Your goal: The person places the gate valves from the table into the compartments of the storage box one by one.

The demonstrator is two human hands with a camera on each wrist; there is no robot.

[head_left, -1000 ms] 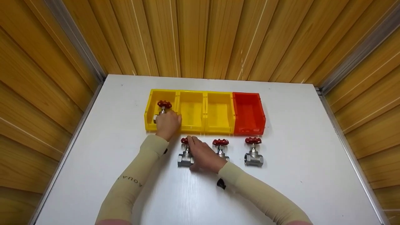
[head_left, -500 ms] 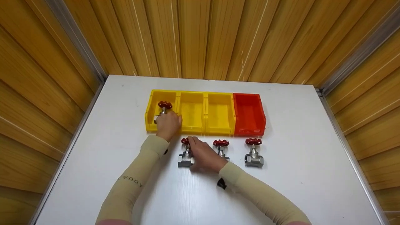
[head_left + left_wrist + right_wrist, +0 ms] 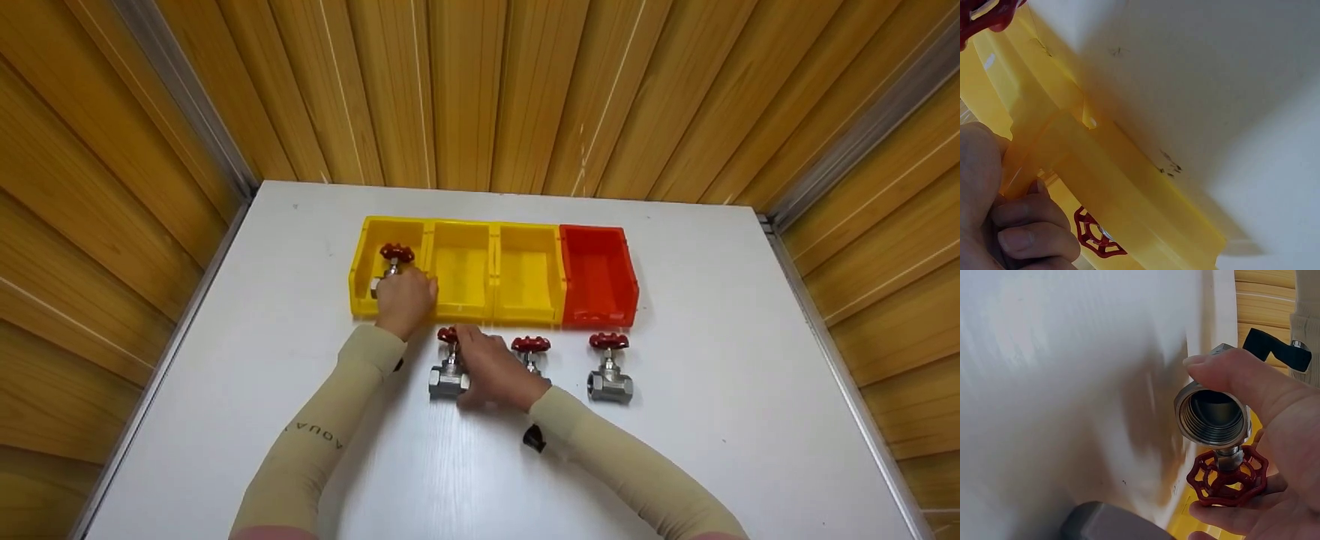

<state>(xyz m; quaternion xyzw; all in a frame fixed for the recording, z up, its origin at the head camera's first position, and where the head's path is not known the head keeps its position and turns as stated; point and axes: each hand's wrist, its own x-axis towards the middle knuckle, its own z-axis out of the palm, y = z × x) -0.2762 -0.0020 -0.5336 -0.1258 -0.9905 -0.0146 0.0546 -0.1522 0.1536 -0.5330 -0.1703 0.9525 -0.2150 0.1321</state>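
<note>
Head view, supplemented by both wrist views: four metal valves and a row of four bins on a white worktop (image 3: 712,360). The row comprises, from left to right, the leftmost yellow bin (image 3: 361,259), the second yellow bin (image 3: 459,274), the third yellow bin (image 3: 523,274) and the red bin (image 3: 596,274).

Placement. The binned valve (image 3: 394,263) is inside the leftmost yellow bin, the only compartment in which a valve shows. The other three form a line on the near side of the bins: the held valve (image 3: 448,379), the middle valve (image 3: 531,345), partly covered by the right hand (image 3: 495,367), and the rightmost valve (image 3: 609,367), fully visible and untouched.

Hands. The left hand (image 3: 406,296) is at the front of the leftmost yellow bin; in the left wrist view its curled fingers appear to grip the yellow plastic edge, though whether it also touches the binned valve cannot be told. The right hand grips the held valve, as the right wrist view shows: thumb across the metal body, fingers at the red handwheel (image 3: 1221,498). Whether this valve touches the worktop is unclear.

Progress. Judged from the layout, the work is at an early stage: one valve of four is inside a bin, and three are outside, one of these in the grasp.
</note>
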